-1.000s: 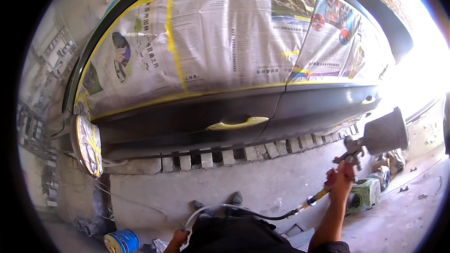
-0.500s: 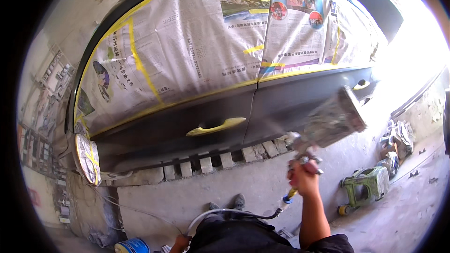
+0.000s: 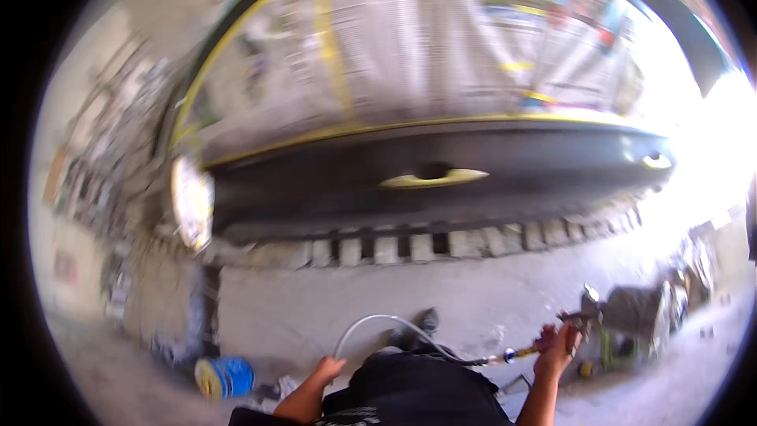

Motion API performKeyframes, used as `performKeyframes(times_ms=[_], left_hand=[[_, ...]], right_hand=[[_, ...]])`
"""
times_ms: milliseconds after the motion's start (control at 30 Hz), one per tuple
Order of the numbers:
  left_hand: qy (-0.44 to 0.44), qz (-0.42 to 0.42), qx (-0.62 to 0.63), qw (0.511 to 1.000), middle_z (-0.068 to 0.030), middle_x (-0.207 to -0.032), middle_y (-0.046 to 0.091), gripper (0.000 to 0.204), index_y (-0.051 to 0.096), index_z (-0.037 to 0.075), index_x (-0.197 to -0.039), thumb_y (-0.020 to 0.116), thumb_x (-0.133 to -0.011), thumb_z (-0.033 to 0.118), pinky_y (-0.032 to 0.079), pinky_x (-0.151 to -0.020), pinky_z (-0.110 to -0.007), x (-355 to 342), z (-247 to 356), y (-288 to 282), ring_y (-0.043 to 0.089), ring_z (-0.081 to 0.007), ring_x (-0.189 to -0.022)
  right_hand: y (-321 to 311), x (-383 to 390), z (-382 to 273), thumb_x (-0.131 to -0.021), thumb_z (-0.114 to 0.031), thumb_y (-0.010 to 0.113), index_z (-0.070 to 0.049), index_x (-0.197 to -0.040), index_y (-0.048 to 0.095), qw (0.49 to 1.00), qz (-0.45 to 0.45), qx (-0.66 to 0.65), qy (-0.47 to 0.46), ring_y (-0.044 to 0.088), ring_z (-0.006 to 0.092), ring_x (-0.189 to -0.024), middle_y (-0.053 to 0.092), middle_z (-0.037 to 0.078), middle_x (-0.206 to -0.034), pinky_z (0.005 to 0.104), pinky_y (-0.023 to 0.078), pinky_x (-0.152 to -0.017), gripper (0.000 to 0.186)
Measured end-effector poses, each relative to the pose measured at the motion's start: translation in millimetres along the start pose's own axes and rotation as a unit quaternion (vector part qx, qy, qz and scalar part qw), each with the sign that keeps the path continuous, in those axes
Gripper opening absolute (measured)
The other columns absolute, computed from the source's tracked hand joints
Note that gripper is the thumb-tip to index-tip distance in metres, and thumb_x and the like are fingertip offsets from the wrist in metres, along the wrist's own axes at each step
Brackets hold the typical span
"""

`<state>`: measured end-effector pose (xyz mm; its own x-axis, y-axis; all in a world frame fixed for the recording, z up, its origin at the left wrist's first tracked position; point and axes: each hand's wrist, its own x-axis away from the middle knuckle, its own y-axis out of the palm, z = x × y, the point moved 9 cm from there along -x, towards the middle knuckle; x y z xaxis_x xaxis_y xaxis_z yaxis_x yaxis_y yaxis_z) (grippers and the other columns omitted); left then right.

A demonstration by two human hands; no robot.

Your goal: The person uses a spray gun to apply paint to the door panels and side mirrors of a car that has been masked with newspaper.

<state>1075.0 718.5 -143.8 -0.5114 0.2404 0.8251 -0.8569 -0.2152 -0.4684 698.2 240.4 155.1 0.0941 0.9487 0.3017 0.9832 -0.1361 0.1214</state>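
My right hand is wrapped round the grip of a spray gun, held low at the right, away from the car. The gun's large grey paint cup lies tilted sideways, pointing right. From its grip a grey air hose arcs across in front of my body to my left hand, whose fingers are closed on it. Beyond my hands stands a dark car side, blurred by motion, with a yellow-taped door handle. Newspaper edged with yellow tape covers its windows.
A wrapped side mirror sticks out at the car's left end. Light blocks line the car's lower edge. A blue bucket stands on the floor at the lower left. A green stool is partly hidden behind the paint cup.
My right hand has brought the spray gun down and right, away from the door. My left hand has risen further into view with the hose. The view has swung left.
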Motion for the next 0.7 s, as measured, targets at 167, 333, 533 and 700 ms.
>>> performKeyframes(times_ms=[167,333,533,700], left_hand=[[0.028,0.025,-0.033,0.999,-0.0263,-0.094,0.063,0.045,0.064,0.000,-0.098,0.055,-0.076,0.038,0.048,-0.081,-0.047,22,10,5,0.061,-0.0404,-0.092],[0.045,0.046,0.007,0.998,-0.0255,-0.093,0.064,0.044,0.065,0.001,-0.096,0.054,-0.077,0.039,0.047,-0.081,-0.047,46,-35,11,0.060,-0.0410,-0.091],[0.064,0.029,-0.031,0.997,-0.0264,-0.095,0.063,0.042,0.067,0.003,-0.092,0.055,-0.079,0.041,0.048,-0.083,-0.047,61,-66,39,0.060,-0.0413,-0.092],[0.108,-0.038,-0.108,0.988,-0.0251,-0.093,0.064,0.040,0.067,0.004,-0.091,0.056,-0.080,0.041,0.048,-0.082,-0.047,63,-59,77,0.061,-0.0410,-0.090]], right_hand=[[26,46,5,-0.098,-0.029,0.045,-0.011,-0.126,0.045,0.995,-0.062,0.038,-0.065,0.052,0.0099,-0.070,0.057,0.006,-0.085,0.0218,0.042,-0.054,0.033],[59,73,14,-0.099,-0.031,0.041,-0.008,-0.131,0.044,0.975,-0.205,0.076,-0.042,0.049,0.0102,-0.075,0.054,0.006,-0.116,0.0245,0.044,-0.062,0.040],[85,87,-3,-0.099,-0.031,0.041,-0.008,-0.128,0.046,0.971,-0.213,0.072,-0.082,0.047,0.0093,-0.071,0.052,0.003,-0.123,0.0237,0.040,-0.060,0.037],[76,82,-5,-0.097,-0.030,0.046,-0.007,-0.128,0.046,0.961,-0.258,0.086,-0.057,0.046,0.0081,-0.070,0.054,0.002,-0.116,0.0218,0.038,-0.056,0.038]])
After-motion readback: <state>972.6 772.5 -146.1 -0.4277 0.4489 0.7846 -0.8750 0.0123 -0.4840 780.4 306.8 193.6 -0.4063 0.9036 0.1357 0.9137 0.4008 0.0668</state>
